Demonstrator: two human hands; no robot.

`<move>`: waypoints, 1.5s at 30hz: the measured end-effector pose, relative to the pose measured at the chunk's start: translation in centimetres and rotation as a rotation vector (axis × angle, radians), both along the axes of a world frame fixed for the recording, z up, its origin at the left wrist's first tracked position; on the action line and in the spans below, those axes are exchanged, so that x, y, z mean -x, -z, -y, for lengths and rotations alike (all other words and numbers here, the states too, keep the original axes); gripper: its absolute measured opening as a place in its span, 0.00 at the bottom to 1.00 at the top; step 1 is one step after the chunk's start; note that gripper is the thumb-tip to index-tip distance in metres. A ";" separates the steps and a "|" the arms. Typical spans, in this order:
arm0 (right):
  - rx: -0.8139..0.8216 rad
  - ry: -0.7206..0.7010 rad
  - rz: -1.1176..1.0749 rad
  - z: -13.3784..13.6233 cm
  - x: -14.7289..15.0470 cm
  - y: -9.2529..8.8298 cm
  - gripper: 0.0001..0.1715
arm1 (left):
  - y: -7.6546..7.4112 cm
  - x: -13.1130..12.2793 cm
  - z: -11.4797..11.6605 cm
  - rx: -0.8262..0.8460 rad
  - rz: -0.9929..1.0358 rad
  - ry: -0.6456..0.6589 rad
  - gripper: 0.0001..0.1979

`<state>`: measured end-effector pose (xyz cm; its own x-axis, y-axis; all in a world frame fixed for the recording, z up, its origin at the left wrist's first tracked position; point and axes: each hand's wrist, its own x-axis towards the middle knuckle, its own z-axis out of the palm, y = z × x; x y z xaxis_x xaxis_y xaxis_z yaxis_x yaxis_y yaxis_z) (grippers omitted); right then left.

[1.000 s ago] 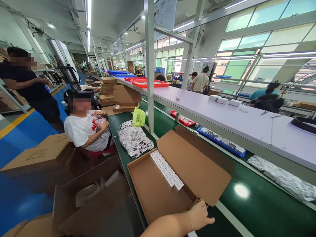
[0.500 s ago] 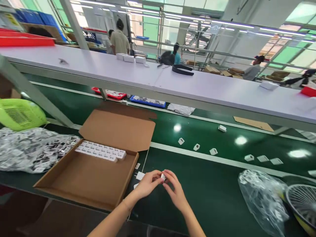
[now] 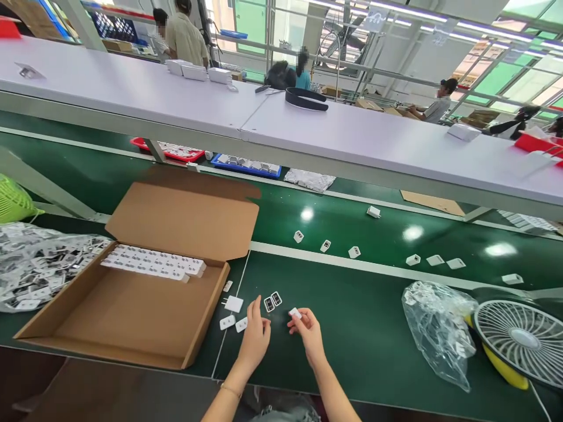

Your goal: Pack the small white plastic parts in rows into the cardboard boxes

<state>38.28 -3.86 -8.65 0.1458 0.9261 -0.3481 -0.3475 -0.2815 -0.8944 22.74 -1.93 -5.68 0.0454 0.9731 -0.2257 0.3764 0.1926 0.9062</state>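
My right hand pinches a small white plastic charger piece between thumb and fingers. Left of it, my left hand has its fingers apart, with nothing visible in them. Two white-rimmed pieces with dark openings lie side by side between the hands, by the left fingertips. Against the left hand's outer side lies a white cover piece, partly hidden. Further left are another cover piece, a white charger with pins and a smaller white piece.
An open cardboard box with rows of white chargers stands left, beside a bag of small parts. Several loose chargers lie along the green belt. A clear bag and a fan are right. A shelf crosses above.
My hands, together on a small white piece before, have moved apart. The two dark-opening pieces now show on the table, and the right hand alone holds a white piece. The camera view has shifted.
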 end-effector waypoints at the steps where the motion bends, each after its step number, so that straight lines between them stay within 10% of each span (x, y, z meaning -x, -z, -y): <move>1: 0.038 0.030 -0.059 0.1 -0.3 0.5 0.18 | 0.4 -0.1 -0.5 -0.027 -0.020 0.016 0.27; 6: 0.108 0.080 -0.208 1.2 -1.5 1.2 0.21 | 1.9 -1.2 -1.5 -0.062 -0.113 0.069 0.24; 14: 0.112 0.044 -0.137 2.8 -1.9 2.2 0.20 | 1.5 -2.0 3.8 -0.010 -0.315 0.010 0.17; 23: -0.264 -0.285 0.430 0.7 0.7 0.2 0.08 | 3.3 -1.2 3.9 0.214 0.506 -0.087 0.18; 45: -0.524 -0.335 0.939 1.1 0.9 1.2 0.04 | 2.9 0.4 3.1 0.389 0.734 -0.014 0.19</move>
<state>37.38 -4.94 -9.85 -0.1388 0.9673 0.2123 0.5481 0.2536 -0.7970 22.38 -5.00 -8.57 0.3009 0.8335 -0.4634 -0.2895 0.5428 0.7884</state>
